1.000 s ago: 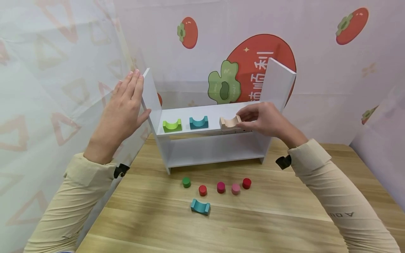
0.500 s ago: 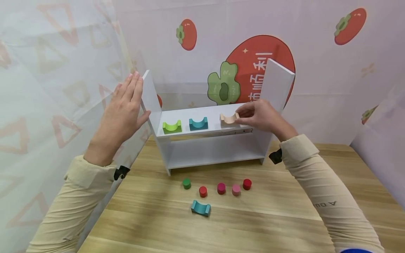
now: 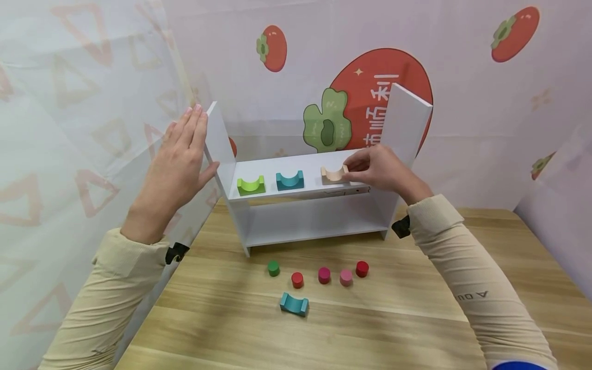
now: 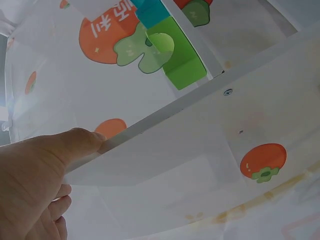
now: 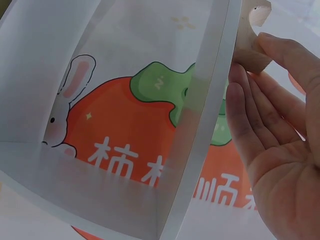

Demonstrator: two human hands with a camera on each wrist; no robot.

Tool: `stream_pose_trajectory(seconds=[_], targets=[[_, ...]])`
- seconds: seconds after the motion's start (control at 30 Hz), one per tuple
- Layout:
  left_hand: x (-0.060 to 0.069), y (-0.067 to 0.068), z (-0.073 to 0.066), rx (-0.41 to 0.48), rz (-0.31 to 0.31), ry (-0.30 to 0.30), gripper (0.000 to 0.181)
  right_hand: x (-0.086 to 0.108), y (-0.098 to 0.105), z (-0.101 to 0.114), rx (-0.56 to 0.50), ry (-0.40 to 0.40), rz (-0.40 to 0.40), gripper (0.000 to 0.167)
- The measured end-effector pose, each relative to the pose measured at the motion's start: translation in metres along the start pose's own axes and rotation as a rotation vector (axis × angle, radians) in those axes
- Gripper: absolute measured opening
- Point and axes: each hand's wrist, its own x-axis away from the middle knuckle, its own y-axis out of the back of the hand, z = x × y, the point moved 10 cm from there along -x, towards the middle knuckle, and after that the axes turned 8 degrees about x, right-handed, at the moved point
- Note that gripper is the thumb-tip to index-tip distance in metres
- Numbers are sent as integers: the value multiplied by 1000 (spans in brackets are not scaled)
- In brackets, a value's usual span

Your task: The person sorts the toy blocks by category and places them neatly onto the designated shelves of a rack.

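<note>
Head view showed the pale wooden block (image 3: 331, 178) just right of the frame's centre, its hollow facing up, apparently level on the upper board (image 3: 307, 160) of the white shelf. A second earlier it had sat at a slant and slightly lower in the frame; now it stood straighter, in a row with the teal block (image 3: 290, 183) and lime block (image 3: 251, 188) to its left, so it seemed all but placed. The right hand (image 3: 376, 167) pinched its right end, not yet letting go. Left of centre, the left hand (image 3: 176, 159) remained beside the left panel (image 3: 220, 141), fingers straight, thumb at its edge, perhaps steadying it. Lower in the frame, five small cylinders (image 3: 324, 275) and another teal piece (image 3: 294, 305) lay on the table (image 3: 370, 329).
</note>
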Motion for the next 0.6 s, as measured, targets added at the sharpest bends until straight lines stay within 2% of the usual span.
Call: stream_pose_trajectory(seconds=[0.27,0.43,0.6], targets=[[1,1,0,1,-3,-6,97,1,-4,1,0,-9,24,36],[2,1,0,-1,-4,-7,97,8,5,7,20,25,-47,44],[1,1,0,0,-2,-3,97,24,11,16,11,74,-91,41]])
